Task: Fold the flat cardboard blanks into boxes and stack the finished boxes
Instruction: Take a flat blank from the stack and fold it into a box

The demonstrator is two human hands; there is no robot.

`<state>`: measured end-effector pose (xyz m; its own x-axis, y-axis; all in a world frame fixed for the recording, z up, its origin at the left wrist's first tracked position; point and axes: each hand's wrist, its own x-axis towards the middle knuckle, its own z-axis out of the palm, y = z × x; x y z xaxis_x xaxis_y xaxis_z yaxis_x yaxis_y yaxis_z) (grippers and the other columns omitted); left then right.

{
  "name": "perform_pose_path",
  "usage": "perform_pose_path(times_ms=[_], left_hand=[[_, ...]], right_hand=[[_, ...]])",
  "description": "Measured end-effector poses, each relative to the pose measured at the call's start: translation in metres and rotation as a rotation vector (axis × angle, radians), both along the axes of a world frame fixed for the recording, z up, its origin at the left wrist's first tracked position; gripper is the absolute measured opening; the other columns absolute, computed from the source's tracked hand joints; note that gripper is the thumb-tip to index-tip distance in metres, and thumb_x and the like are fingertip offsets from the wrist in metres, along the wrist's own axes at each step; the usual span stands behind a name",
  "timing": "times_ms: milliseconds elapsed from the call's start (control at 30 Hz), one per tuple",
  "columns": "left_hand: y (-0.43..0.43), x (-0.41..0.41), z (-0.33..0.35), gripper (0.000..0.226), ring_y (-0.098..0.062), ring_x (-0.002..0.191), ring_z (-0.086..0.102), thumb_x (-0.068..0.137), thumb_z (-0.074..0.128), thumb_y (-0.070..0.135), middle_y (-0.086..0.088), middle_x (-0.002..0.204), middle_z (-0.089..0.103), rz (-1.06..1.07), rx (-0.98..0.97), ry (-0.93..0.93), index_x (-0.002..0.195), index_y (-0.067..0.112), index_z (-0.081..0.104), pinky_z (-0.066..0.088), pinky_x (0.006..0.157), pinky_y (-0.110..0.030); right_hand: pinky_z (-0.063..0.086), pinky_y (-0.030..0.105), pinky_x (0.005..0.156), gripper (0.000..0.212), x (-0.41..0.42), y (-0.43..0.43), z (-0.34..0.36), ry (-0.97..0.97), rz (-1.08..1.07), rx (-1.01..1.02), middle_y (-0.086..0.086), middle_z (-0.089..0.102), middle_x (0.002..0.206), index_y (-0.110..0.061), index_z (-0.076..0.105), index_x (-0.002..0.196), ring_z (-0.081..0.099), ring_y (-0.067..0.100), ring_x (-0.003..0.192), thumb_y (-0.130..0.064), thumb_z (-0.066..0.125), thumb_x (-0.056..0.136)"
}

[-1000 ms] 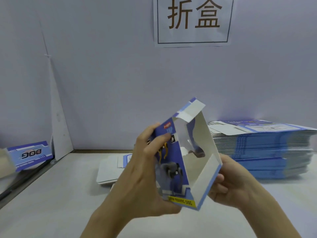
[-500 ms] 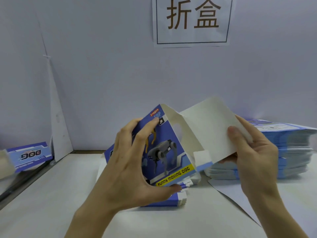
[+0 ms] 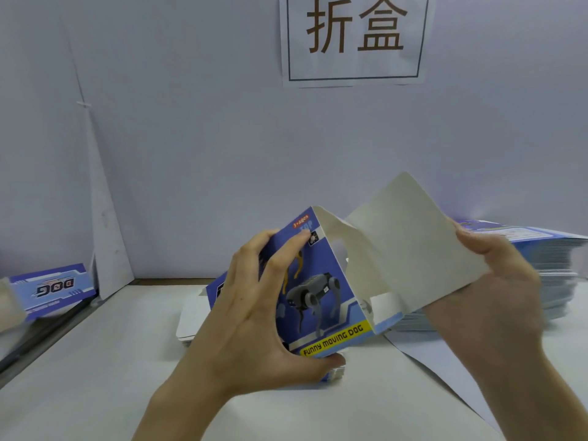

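Hands of a person hold a half-folded cardboard box (image 3: 321, 281) in the air above a pale desk (image 3: 95, 377), just in front of the chest. The box stands roughly upright: its blue printed face, showing a grey robot dog and a yellow strip reading "FUNNY MOVING DOG", is turned toward the camera and a little to the left, and the fold along its right edge runs steeply up and down, leaning left at the top. The left hand (image 3: 254, 316) grips this face, fingers spread across the print and thumb hooked under the bottom edge. From the fold a white panel (image 3: 407, 243) opens out to the right with its blank inside showing; the right hand (image 3: 496, 281) pinches its far edge, thumb on the front and fingers behind. A tall stack of flat blanks (image 3: 560, 259) lies on the desk behind the right hand, and a finished box (image 3: 54, 288) lies at the far left. A second ago the box was a squared-up sleeve with its open mouth toward the camera and the right hand under it — now it is spread wide open.
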<state>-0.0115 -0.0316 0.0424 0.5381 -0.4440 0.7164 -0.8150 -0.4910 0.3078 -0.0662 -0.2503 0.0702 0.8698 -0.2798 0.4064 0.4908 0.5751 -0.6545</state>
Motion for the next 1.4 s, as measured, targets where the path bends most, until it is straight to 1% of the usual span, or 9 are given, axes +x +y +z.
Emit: perform_pose_path(times_ms=[167, 300, 433, 600, 700, 833, 1133, 1267, 1400], left_hand=[[0.0, -0.005, -0.004, 0.114, -0.013, 0.129, 0.039, 0.048, 0.071, 0.074, 0.014, 0.143, 0.019, 0.011, 0.022, -0.045, 0.144, 0.051, 0.012, 0.049, 0.092, -0.03], [0.004, -0.005, 0.0, 0.113, -0.012, 0.127, 0.04, 0.048, 0.066, 0.077, 0.015, 0.142, 0.019, 0.048, 0.042, -0.081, 0.143, 0.049, 0.011, 0.038, 0.091, -0.02], [0.003, -0.008, 0.003, 0.11, -0.02, 0.125, 0.041, 0.052, 0.063, 0.076, 0.007, 0.146, 0.017, 0.077, 0.074, -0.123, 0.145, 0.044, 0.014, 0.049, 0.094, -0.036], [0.005, -0.01, 0.008, 0.113, -0.013, 0.126, 0.035, 0.057, 0.06, 0.076, -0.006, 0.153, 0.013, 0.12, 0.082, -0.128, 0.149, 0.036, 0.009, 0.038, 0.101, -0.064], [0.0, -0.012, 0.008, 0.114, -0.006, 0.119, 0.029, 0.056, 0.063, 0.073, -0.009, 0.148, 0.022, 0.15, 0.095, -0.168, 0.149, 0.03, 0.013, 0.041, 0.096, -0.066], [0.001, -0.011, 0.007, 0.118, -0.019, 0.125, 0.032, 0.052, 0.073, 0.066, -0.008, 0.143, 0.026, 0.17, 0.127, -0.169, 0.149, 0.028, 0.016, 0.043, 0.095, -0.064], [0.002, -0.009, 0.007, 0.114, -0.018, 0.122, 0.034, 0.054, 0.065, 0.071, -0.006, 0.141, 0.024, 0.196, 0.128, -0.191, 0.149, 0.029, 0.018, 0.044, 0.093, -0.066], [-0.004, -0.008, 0.002, 0.114, -0.028, 0.127, 0.041, 0.055, 0.063, 0.074, -0.009, 0.144, 0.024, 0.221, 0.164, -0.204, 0.15, 0.031, 0.015, 0.01, 0.116, -0.061], [-0.005, -0.008, 0.001, 0.111, -0.032, 0.133, 0.04, 0.058, 0.056, 0.079, -0.01, 0.145, 0.023, 0.226, 0.172, -0.209, 0.15, 0.031, 0.013, -0.006, 0.12, -0.046]], right_hand=[[0.057, 0.024, 0.061, 0.038, 0.003, -0.003, -0.003, 0.153, -0.166, -0.105, 0.004, 0.076, 0.101, -0.018, 0.075, 0.102, 0.072, 0.015, 0.078, 0.0, 0.044, 0.091], [0.057, 0.023, 0.063, 0.023, 0.001, 0.006, 0.0, 0.098, -0.137, -0.065, -0.002, 0.077, 0.095, -0.024, 0.081, 0.087, 0.073, 0.009, 0.082, -0.022, 0.059, 0.084], [0.057, 0.02, 0.06, 0.022, 0.001, 0.014, -0.002, 0.1, -0.181, -0.093, -0.002, 0.077, 0.096, -0.025, 0.081, 0.091, 0.073, 0.008, 0.08, -0.029, 0.063, 0.078], [0.057, 0.019, 0.065, 0.028, 0.001, 0.012, -0.002, 0.071, -0.083, -0.116, -0.001, 0.076, 0.1, -0.022, 0.079, 0.1, 0.071, 0.01, 0.084, -0.028, 0.063, 0.077], [0.057, 0.02, 0.065, 0.026, 0.001, 0.016, -0.004, 0.08, -0.076, -0.137, -0.002, 0.076, 0.099, -0.023, 0.08, 0.096, 0.071, 0.009, 0.083, -0.03, 0.063, 0.077], [0.055, 0.02, 0.056, 0.024, 0.005, 0.02, -0.01, 0.131, -0.197, -0.171, -0.004, 0.077, 0.092, -0.029, 0.08, 0.093, 0.07, 0.006, 0.073, -0.028, 0.063, 0.076], [0.057, 0.019, 0.068, 0.025, 0.009, 0.027, -0.017, 0.004, -0.342, -0.322, -0.011, 0.076, 0.097, -0.041, 0.078, 0.093, 0.07, 0.002, 0.085, -0.032, 0.061, 0.078], [0.051, 0.013, 0.075, 0.028, 0.009, 0.041, -0.023, -0.091, -0.424, -0.496, -0.012, 0.076, 0.098, -0.038, 0.075, 0.105, 0.068, -0.001, 0.092, -0.03, 0.06, 0.083], [0.052, 0.023, 0.079, 0.036, 0.01, 0.056, -0.034, -0.091, -0.426, -0.663, 0.008, 0.07, 0.1, -0.04, 0.066, 0.121, 0.064, 0.031, 0.091, -0.03, 0.057, 0.088]])
